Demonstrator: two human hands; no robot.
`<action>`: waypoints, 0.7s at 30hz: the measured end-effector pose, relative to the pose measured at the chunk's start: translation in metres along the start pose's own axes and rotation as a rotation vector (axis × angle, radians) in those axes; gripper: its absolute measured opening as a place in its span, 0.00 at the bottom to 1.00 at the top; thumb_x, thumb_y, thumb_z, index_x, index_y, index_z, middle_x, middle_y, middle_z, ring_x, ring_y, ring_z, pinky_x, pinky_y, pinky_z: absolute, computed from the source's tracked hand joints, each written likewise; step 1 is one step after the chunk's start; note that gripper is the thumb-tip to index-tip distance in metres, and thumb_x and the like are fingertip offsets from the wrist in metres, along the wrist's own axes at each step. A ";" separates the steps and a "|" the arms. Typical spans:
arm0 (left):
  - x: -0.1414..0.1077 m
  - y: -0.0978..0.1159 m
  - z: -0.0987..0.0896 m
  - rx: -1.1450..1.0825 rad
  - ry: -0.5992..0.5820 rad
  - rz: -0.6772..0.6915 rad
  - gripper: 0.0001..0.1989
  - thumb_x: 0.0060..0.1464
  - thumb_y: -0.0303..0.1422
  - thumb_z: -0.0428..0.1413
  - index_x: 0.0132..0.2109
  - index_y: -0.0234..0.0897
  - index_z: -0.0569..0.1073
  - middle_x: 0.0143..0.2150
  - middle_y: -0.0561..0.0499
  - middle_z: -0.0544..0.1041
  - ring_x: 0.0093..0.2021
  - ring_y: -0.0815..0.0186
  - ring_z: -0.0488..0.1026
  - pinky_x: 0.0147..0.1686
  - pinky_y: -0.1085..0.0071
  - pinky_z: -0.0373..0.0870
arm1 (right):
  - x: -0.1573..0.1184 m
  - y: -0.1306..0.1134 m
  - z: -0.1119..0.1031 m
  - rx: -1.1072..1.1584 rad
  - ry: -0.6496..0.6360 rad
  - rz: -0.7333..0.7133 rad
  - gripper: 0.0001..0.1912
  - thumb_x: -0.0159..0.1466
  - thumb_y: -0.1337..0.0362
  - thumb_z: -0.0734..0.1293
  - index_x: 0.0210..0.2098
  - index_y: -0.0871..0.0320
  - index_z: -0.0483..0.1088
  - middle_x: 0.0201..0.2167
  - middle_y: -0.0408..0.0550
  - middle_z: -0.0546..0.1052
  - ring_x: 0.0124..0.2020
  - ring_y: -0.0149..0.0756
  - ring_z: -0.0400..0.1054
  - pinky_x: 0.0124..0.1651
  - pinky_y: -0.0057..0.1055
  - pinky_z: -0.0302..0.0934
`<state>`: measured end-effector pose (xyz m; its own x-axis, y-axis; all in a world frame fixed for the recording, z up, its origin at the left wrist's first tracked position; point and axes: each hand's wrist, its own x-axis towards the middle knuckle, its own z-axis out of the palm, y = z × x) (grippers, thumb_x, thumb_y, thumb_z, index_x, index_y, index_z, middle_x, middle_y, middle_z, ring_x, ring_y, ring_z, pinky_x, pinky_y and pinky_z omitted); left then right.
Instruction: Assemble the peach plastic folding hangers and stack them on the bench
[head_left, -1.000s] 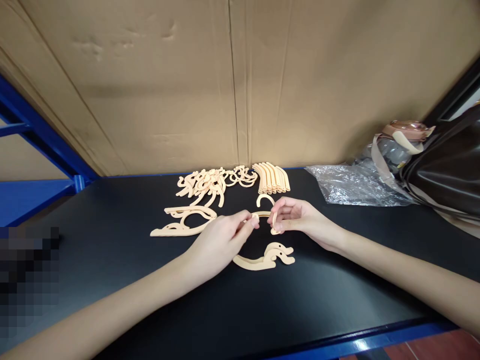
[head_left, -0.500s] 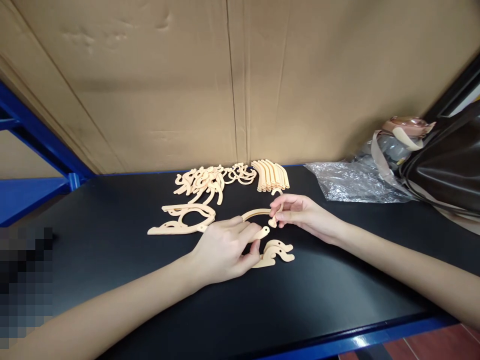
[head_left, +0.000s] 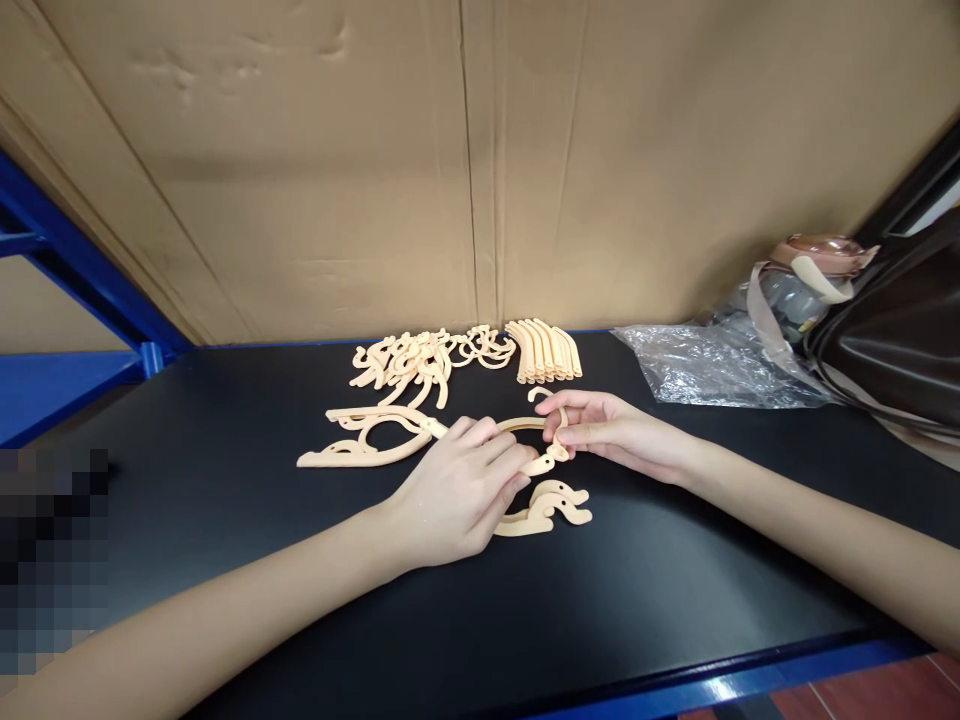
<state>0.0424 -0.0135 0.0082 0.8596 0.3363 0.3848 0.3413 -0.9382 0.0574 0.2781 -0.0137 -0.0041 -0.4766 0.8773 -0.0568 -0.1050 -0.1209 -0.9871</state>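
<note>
My left hand (head_left: pixel 465 490) is closed on a beige plastic hanger arm (head_left: pixel 538 466), whose holed end sticks out past the fingertips. Between thumb and fingers of my right hand (head_left: pixel 600 425) is a curved beige hanger hook (head_left: pixel 559 450). The hook's wide base meets the holed end of the arm; whether they are joined I cannot tell. Just behind the hands lies a curved hanger piece (head_left: pixel 521 424), partly covered by them. In front are hanger arms with two holed ends (head_left: pixel 551 505). To the left rests a folded hanger (head_left: pixel 367 450), its right end near my left hand.
At the back of the black table (head_left: pixel 637 600) lie a pile of hanger arms (head_left: pixel 405 360), several loose hooks (head_left: pixel 484 345) and a row of curved pieces (head_left: pixel 544 350). Clear plastic wrap (head_left: pixel 690 365), a strapped bottle (head_left: pixel 795 285) and a dark bag (head_left: pixel 900 320) sit at right.
The hook in my right hand has come down against the arm's holed end; before, they were apart. My left hand now covers more of the arm.
</note>
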 end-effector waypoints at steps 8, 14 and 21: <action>0.000 -0.002 0.004 0.087 0.049 0.040 0.09 0.62 0.25 0.44 0.43 0.32 0.69 0.35 0.49 0.73 0.35 0.63 0.64 0.34 0.66 0.55 | -0.001 -0.002 0.002 -0.006 -0.005 -0.013 0.17 0.59 0.66 0.70 0.48 0.55 0.71 0.34 0.42 0.75 0.31 0.25 0.67 0.35 0.25 0.61; 0.001 -0.003 0.005 0.083 0.057 0.023 0.11 0.64 0.27 0.42 0.44 0.32 0.69 0.36 0.47 0.74 0.36 0.62 0.65 0.35 0.66 0.56 | 0.001 0.003 -0.003 0.064 -0.025 -0.017 0.17 0.58 0.68 0.71 0.47 0.53 0.71 0.34 0.41 0.75 0.34 0.25 0.68 0.40 0.25 0.62; 0.001 -0.004 0.006 0.089 0.047 0.004 0.13 0.65 0.28 0.41 0.46 0.32 0.69 0.36 0.47 0.74 0.35 0.62 0.64 0.34 0.66 0.56 | 0.000 0.002 -0.001 0.038 -0.008 -0.018 0.16 0.58 0.67 0.71 0.46 0.54 0.70 0.34 0.41 0.75 0.33 0.26 0.68 0.39 0.27 0.63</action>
<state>0.0440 -0.0095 0.0027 0.8428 0.3264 0.4281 0.3722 -0.9278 -0.0253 0.2790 -0.0132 -0.0067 -0.4814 0.8757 -0.0381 -0.1468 -0.1235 -0.9814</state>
